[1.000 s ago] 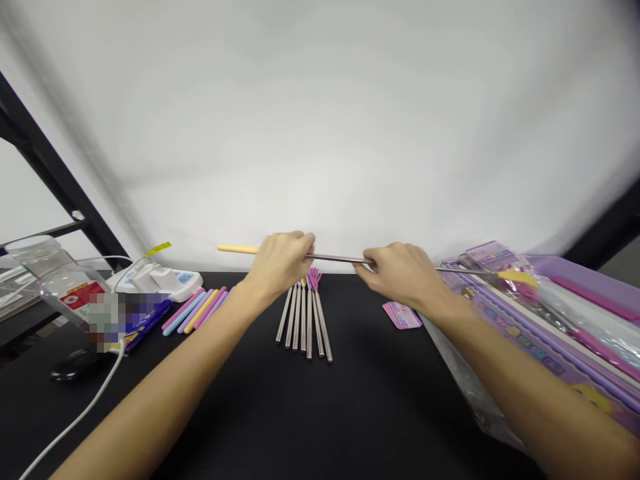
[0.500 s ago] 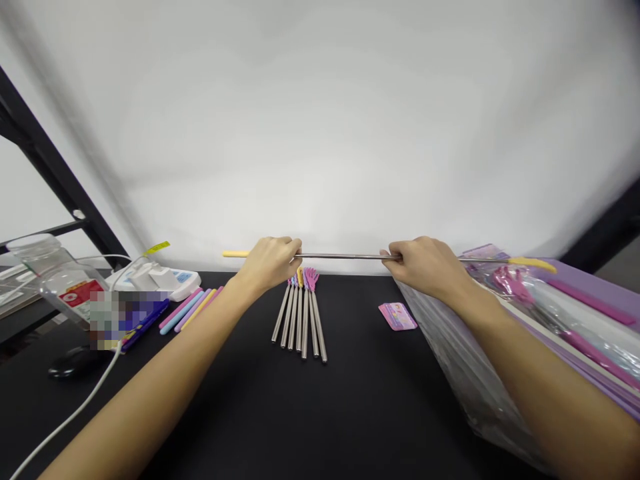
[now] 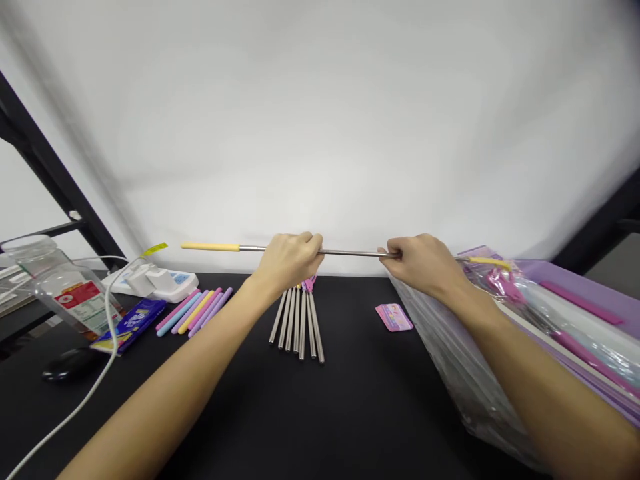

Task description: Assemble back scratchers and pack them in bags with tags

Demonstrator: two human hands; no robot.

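Level across the view runs an extended telescopic back scratcher (image 3: 350, 253), a thin steel rod with a yellow grip at its left end and a yellow head at its right. My left hand (image 3: 294, 257) is closed around the rod just right of the grip. Farther right, my right hand (image 3: 419, 261) clasps the same rod, thumb along it. Below my left hand, several other back scratchers (image 3: 301, 327) with steel shafts lie fanned on the black table; their coloured heads are partly hidden by that hand.
Loose pastel grip sleeves (image 3: 193, 312) lie left, beside a white power strip (image 3: 175, 285), a blue packet (image 3: 135, 323), a plastic jar (image 3: 75, 287) and a black mouse (image 3: 73, 365). Pink cards (image 3: 395, 317) lie right of centre. A clear plastic bag (image 3: 450, 360) and purple box (image 3: 565, 277) stand right.
The back scratcher has shifted left, so more of its yellow grip sticks out past my left hand. My left hand has moved right, closer to my right hand, which stays nearly in place.
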